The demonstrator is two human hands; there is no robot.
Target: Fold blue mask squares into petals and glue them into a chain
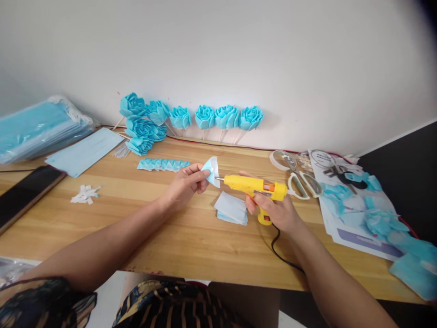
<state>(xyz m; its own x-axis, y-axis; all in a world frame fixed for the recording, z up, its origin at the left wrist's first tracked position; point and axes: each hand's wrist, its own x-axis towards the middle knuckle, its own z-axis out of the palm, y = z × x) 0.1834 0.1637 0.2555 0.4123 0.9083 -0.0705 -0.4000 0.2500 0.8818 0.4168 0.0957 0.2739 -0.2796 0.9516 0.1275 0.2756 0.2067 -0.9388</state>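
My left hand (191, 178) pinches a small folded blue-and-white fabric piece (213, 171) above the table. In my right hand (273, 208) is a yellow hot glue gun (246, 183), its metal nozzle pointing left at the piece's white edge; whether they touch I cannot tell. Below the nozzle lies a stack of white and blue fabric squares (231, 207). Behind my left hand runs a row of folded blue petals (160, 164). Several blue fabric roses on sticks (205, 117) lean against the wall, with more roses (141, 128) heaped at their left.
On the left are a bag of blue masks (41, 127), a flat blue sheet (85, 151), white strips (85, 194) and a phone (29, 196). Right of the glue gun lie scissors (302, 182), a tape roll (282, 159) and blue scraps (382, 222) on papers. A black cord (282, 257) trails off the front edge.
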